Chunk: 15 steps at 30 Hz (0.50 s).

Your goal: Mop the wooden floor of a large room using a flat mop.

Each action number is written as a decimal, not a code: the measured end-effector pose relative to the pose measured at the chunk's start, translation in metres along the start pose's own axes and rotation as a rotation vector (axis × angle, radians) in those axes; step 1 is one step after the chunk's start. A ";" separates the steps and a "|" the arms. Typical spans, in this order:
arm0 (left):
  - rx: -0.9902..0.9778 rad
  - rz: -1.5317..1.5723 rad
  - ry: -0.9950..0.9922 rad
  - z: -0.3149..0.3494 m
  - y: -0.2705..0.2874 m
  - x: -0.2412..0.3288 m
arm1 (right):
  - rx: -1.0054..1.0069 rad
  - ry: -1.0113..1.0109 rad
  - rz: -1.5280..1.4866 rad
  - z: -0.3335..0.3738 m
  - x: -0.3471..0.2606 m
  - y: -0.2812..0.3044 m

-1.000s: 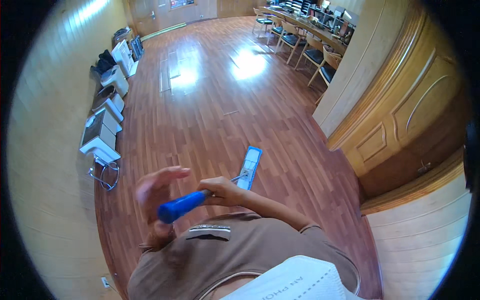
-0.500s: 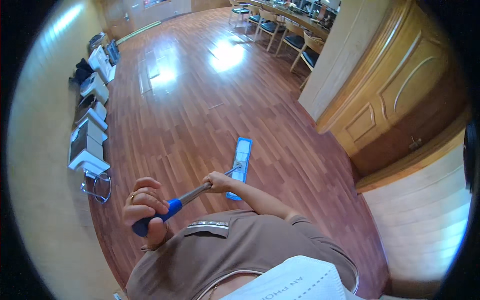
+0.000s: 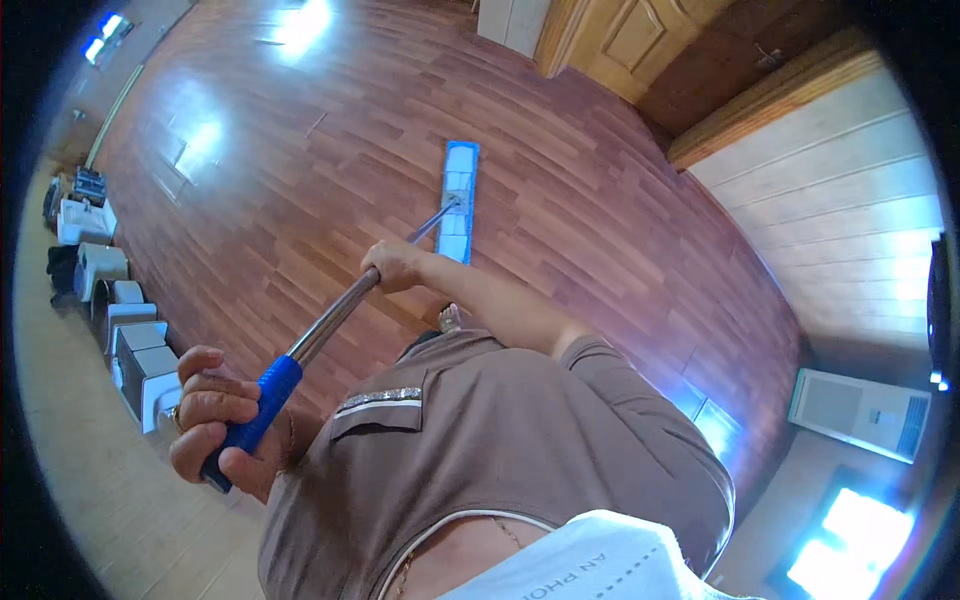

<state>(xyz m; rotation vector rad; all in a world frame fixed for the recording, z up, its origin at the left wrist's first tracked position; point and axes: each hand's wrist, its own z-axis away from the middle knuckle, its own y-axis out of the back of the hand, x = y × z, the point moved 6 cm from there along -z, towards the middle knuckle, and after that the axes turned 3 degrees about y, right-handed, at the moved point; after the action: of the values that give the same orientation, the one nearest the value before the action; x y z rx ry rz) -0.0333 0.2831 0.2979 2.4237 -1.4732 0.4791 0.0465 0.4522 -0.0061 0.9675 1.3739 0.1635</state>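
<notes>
blue grip (image 3: 248,420) sits wrapped in the left hand (image 3: 215,420), fingers curled tight; right hand (image 3: 392,266) clamps the steel pole (image 3: 335,315). mop head (image 3: 459,200) lies flat on the wood floor (image 3: 600,190), mid-room, with plenty of boards seemingly left to cover.

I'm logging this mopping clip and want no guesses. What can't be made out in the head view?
- Mop pad's underside: it faces the wooden floor.
- Blue grip: its middle is covered by the left hand.
- Metal pole under the right hand: wrapped by fingers.
- Feet: blocked by the brown shirt.
- White units at the wall: bent and small near the rim.
</notes>
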 end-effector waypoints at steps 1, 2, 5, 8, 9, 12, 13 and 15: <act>0.028 0.009 0.047 0.002 -0.003 -0.002 | 0.022 -0.022 0.000 0.009 0.005 0.001; 0.016 0.031 0.044 0.004 -0.007 -0.004 | 0.042 -0.037 0.003 0.016 0.011 0.002; 0.032 0.109 0.083 0.016 -0.013 -0.012 | 0.127 -0.127 0.022 0.049 0.025 0.006; -0.074 0.186 0.100 0.024 -0.031 -0.022 | 0.169 -0.224 0.046 0.089 0.032 0.022; -0.083 0.248 0.095 0.027 -0.039 -0.027 | 0.184 -0.277 0.074 0.105 0.034 0.031; -0.148 0.354 0.094 0.042 -0.082 -0.023 | 0.233 -0.442 0.072 0.169 0.048 0.050; -0.187 0.343 0.083 0.045 -0.095 -0.018 | 0.239 -0.502 0.040 0.188 0.051 0.054; -0.231 0.498 -0.016 0.050 -0.114 -0.016 | 0.239 -0.514 0.099 0.216 0.050 0.064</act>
<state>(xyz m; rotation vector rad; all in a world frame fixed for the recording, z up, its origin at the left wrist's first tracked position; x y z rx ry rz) 0.0684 0.3279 0.2401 1.8830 -2.0193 0.3591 0.2738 0.4193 -0.0238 1.1792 0.8841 -0.1724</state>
